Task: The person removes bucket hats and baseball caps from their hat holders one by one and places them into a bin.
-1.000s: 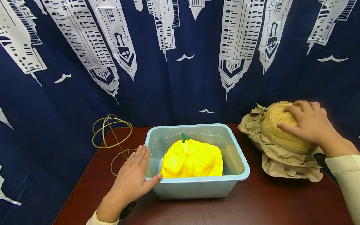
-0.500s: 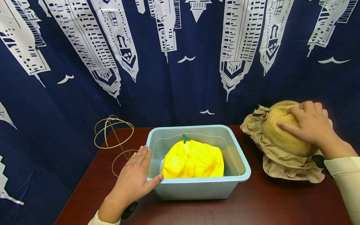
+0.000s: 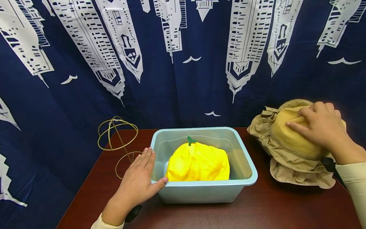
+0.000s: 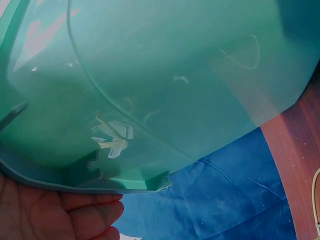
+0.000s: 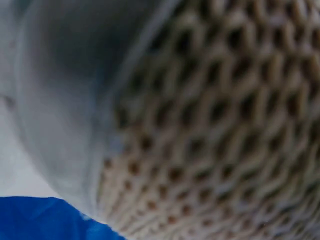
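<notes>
A gold wire stand (image 3: 124, 146) stood just beyond the left hand (image 3: 140, 179) and to its left, on a reddish-brown table (image 3: 246, 216). The left hand was released: its fingers lay straight along the side of a light blue tub (image 3: 200, 193), with the thumb touching the near rim. The left wrist view confirmed contact at the rim. Immediately right of this hand, inside the tub, was a yellow cap (image 3: 198, 162) bearing a green sprout (image 3: 191, 140); the hand was apart from the cap. Farther right, well apart from the left hand, a tan straw hat (image 3: 294, 140) with a ruffled cloth brim sat tilted beneath the right hand (image 3: 327, 125). That hand was grasping the hat's crown, fingers bent over the top. Whether the brim touched the table could not be told. Beyond both hands hung a navy curtain (image 3: 177, 95) printed with white buildings.
</notes>
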### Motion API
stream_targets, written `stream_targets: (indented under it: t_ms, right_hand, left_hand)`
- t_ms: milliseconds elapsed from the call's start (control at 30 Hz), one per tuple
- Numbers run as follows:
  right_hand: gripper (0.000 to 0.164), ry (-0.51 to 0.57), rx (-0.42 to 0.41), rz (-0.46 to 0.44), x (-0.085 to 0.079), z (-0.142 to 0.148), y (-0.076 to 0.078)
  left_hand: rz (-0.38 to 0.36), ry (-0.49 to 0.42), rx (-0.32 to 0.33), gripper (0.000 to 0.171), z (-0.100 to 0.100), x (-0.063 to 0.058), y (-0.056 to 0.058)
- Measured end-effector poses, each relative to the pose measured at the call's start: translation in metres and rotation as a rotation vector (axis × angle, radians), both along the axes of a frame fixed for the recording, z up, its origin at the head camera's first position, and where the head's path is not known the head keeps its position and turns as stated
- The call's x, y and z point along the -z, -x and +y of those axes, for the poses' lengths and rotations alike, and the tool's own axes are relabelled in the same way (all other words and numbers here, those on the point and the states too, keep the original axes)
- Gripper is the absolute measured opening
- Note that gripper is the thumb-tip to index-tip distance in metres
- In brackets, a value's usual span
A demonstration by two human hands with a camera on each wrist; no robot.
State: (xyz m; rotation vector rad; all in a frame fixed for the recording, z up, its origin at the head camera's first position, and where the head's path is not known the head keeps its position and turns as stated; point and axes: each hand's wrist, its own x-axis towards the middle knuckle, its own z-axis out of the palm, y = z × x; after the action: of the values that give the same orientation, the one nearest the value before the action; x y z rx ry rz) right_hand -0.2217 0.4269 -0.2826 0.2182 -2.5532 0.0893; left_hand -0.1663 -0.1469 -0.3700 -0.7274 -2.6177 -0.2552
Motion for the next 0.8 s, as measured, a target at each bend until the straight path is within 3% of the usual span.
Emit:
stream_targets:
  t_ms: [533, 800]
  right_hand:
    - [0.039, -0.088, -0.058, 0.129, -0.026, -0.015, -0.007]
    - [0.039, -0.109, -0.105, 0.232, -0.046, -0.033, -0.02]
  left_hand:
    - [-0.005, -0.007, -0.005, 0.086, 0.0, 0.0, 0.0]
    - [0.005, -0.007, -0.004, 0.086, 0.0, 0.0, 0.0]
